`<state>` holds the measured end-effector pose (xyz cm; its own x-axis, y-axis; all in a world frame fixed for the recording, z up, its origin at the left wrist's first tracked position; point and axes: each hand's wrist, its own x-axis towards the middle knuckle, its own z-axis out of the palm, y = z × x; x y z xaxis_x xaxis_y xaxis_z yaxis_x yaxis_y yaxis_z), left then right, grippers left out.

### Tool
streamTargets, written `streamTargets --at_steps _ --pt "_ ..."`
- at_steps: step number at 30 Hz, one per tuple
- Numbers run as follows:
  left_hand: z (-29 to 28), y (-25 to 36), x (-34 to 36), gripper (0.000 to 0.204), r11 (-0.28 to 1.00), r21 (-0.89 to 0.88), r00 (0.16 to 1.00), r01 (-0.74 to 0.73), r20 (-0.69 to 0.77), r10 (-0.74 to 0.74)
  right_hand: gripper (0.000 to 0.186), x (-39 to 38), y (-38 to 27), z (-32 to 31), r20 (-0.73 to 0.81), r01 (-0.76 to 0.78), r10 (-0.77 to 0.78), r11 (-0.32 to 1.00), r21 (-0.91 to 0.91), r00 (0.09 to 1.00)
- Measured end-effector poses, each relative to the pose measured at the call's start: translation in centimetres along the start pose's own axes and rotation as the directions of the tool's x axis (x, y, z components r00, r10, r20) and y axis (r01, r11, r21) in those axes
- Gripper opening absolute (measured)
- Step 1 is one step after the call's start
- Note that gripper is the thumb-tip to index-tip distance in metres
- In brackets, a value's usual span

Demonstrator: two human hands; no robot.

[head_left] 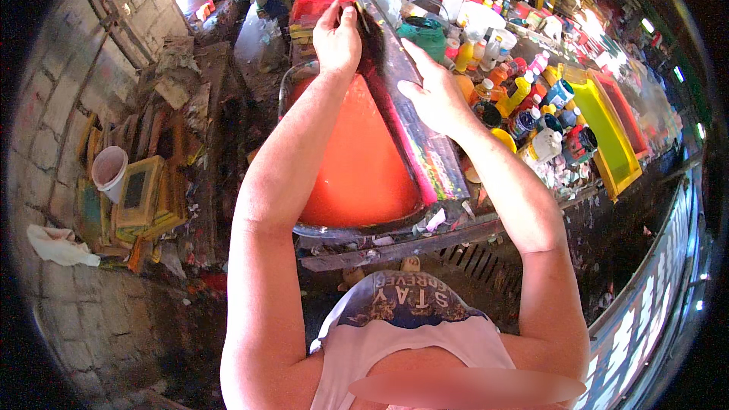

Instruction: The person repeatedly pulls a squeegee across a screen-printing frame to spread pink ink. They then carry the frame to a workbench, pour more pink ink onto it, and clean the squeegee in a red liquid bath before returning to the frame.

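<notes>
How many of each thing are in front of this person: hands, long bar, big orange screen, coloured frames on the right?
Hands: 2 (left hand gripping, right hand flat on the bar)
Long dark bar: 1
Orange screen: 1
Coloured frames: 2 (yellow frame, red frame)
Total: 6
The small paint bottles are too crowded to count.

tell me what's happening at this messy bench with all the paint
A person leans over a large orange-red screen lying on the workbench. Their left hand grips the far end of a long ink-stained squeegee, and the right hand presses flat on its side. Paint bottles and a yellow frame crowd the right.
</notes>
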<state>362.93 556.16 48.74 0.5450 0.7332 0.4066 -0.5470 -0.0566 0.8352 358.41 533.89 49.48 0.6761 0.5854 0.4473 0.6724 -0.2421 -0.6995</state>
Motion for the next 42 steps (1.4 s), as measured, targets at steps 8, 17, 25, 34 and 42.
streamTargets --at_steps 8,17,25,34,42 --pt "0.8 0.9 -2.3 0.048 0.791 0.496 0.934 -0.358 0.194 0.301 0.074 -0.1 0.9 2.0 -0.207 0.126 -0.139 0.989 -0.073 0.968" --pt "-2.0 0.8 -6.1 0.039 0.615 0.489 0.783 -0.618 0.452 0.427 0.068 2.8 2.4 4.9 -0.401 0.196 -0.101 0.959 0.203 0.91" --pt "-6.7 2.0 -12.6 0.053 0.588 0.388 0.673 -0.709 0.62 0.403 0.062 6.2 2.0 5.2 -0.598 0.315 -0.138 0.927 0.202 0.789" --pt "-11.6 2.2 -17.2 0.06 0.552 0.371 0.622 -0.747 0.683 0.382 0.064 6.4 0.4 4.2 -0.677 0.246 -0.003 0.933 0.263 0.736" --pt "-15.5 0.3 -17.5 0.054 0.599 0.434 0.6 -0.672 0.794 0.098 0.068 5.6 1.3 1.8 -0.757 0.343 -0.265 0.938 -0.057 0.598"
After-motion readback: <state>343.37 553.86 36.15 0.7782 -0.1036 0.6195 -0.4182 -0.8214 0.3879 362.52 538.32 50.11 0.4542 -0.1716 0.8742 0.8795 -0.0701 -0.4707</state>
